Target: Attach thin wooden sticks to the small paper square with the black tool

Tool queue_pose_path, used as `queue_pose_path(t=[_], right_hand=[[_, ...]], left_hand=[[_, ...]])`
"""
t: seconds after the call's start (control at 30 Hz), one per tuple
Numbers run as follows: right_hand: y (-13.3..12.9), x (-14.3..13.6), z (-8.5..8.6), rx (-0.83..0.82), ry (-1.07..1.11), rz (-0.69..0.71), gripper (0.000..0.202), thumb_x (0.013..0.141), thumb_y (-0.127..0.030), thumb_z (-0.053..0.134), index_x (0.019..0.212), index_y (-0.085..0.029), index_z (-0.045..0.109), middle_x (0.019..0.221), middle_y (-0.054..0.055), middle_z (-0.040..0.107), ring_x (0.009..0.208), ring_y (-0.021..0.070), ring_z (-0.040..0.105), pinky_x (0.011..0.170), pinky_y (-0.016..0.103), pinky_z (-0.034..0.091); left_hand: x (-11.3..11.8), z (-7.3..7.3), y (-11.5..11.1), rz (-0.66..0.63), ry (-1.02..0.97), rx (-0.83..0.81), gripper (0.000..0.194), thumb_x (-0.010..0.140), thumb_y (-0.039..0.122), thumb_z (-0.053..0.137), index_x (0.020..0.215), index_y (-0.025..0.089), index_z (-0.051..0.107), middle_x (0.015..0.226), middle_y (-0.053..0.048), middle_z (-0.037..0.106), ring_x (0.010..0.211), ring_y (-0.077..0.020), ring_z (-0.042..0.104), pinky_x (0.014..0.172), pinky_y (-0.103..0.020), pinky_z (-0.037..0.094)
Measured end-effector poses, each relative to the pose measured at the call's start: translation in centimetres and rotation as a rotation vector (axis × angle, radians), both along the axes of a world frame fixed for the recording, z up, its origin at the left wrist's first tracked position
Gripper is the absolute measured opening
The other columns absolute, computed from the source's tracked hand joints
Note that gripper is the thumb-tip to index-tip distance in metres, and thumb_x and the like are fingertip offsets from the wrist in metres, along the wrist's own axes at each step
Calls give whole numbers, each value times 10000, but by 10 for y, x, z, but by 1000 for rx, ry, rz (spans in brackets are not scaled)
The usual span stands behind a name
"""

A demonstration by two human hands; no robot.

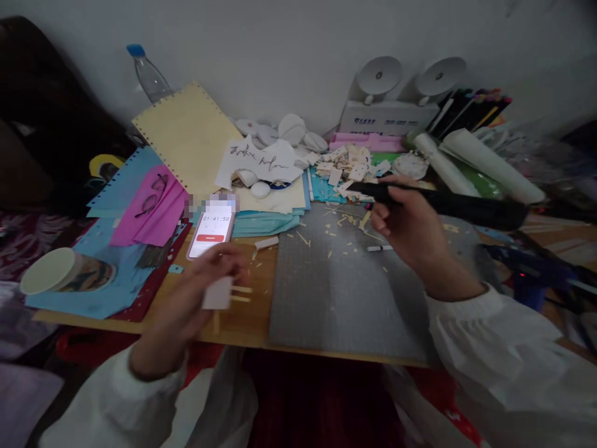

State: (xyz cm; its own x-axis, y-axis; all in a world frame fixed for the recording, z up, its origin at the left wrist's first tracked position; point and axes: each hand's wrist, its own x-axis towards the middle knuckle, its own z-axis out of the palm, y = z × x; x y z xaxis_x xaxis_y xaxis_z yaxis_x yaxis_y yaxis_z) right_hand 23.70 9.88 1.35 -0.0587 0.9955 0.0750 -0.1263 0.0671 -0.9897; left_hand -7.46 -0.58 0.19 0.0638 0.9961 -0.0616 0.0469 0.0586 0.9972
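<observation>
My left hand (196, 298) holds a small white piece (217, 292) with thin wooden sticks poking out of it, low over the wooden table near its front edge; the hand is blurred. My right hand (410, 227) grips a long black tool (448, 204) that lies level, its tip pointing left over a heap of small wooden pieces (347, 165). Between my hands lies a grey cutting mat (345, 292) strewn with wood slivers. A phone (212, 231) showing a timer lies just beyond my left hand.
Blue, pink and yellow paper sheets (153, 186) cover the left of the table, with a paper cup (60, 272) on its side. A water bottle (149, 74), crumpled white paper (261, 162), rolled sheets (480, 162), markers (471, 109) and a blue glue gun (532, 274) surround the mat.
</observation>
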Motion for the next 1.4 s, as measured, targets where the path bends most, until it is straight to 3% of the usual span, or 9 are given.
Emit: queue_pose_path(t=[0.13,0.23,0.43,0.57,0.67,0.8,1.0,1.13,1.4], right_hand=[[-19,-11,-23,-52,11,66,309,815,-380,545,1099,-277,480,643,-52,507,507,134,504,405,233,324],[-29,-7,-43,-25,-6,-24,293,828,-373,574,1092,-266,509,708,-35,562,548,128,523,431,235,368],[-37,5,-70,-8,-35,-191,237,837,-344,601,1047,-274,515,671,-46,552,503,122,479,411,243,355],[-42,6,-70,53,-212,-157,229,834,-328,627,1039,-310,526,655,-37,543,496,149,483,418,286,379],[-50,3,-61,81,-383,-99,220,824,-313,642,1017,-322,539,696,-22,560,523,161,511,436,307,411],[-61,-3,-53,181,-545,-1,244,816,-251,622,1025,-339,531,728,-18,598,527,171,562,433,320,452],[-74,-8,-62,249,-653,212,459,759,-201,643,1154,-369,482,694,-31,627,467,181,581,381,321,464],[-77,-10,-63,357,-766,153,339,778,-229,608,1095,-308,518,826,3,681,617,197,654,512,332,540],[-72,-13,-61,495,-859,247,298,792,-147,548,1070,-249,518,763,-7,669,652,163,653,563,278,548]], left_hand=[[75,-18,24,-371,-242,-249,205,845,334,626,970,179,578,915,-62,713,793,-179,707,718,-330,587],[101,-27,38,-579,68,-85,176,892,274,532,1009,163,603,995,-82,698,910,-188,680,796,-354,570],[76,-39,62,-459,613,445,387,897,264,553,1277,214,493,1377,-109,498,1264,-236,478,1037,-434,436],[51,-40,66,-383,805,638,251,890,251,563,1134,196,553,1125,-90,599,1075,-224,552,935,-398,466],[44,-40,65,-579,875,666,204,895,314,569,1052,184,577,981,-73,631,900,-210,576,778,-345,485],[47,-41,62,-753,901,672,176,932,283,513,1053,179,587,993,-69,651,849,-207,564,745,-352,461],[52,-41,57,-688,876,718,209,956,246,474,1111,159,584,1045,-82,649,895,-198,574,748,-321,478],[52,-42,56,-706,904,711,230,950,262,484,1129,165,591,1036,-81,646,922,-211,569,765,-333,489],[56,-44,57,-743,894,735,309,920,307,485,1154,136,591,1047,-94,652,928,-234,551,771,-368,482]])
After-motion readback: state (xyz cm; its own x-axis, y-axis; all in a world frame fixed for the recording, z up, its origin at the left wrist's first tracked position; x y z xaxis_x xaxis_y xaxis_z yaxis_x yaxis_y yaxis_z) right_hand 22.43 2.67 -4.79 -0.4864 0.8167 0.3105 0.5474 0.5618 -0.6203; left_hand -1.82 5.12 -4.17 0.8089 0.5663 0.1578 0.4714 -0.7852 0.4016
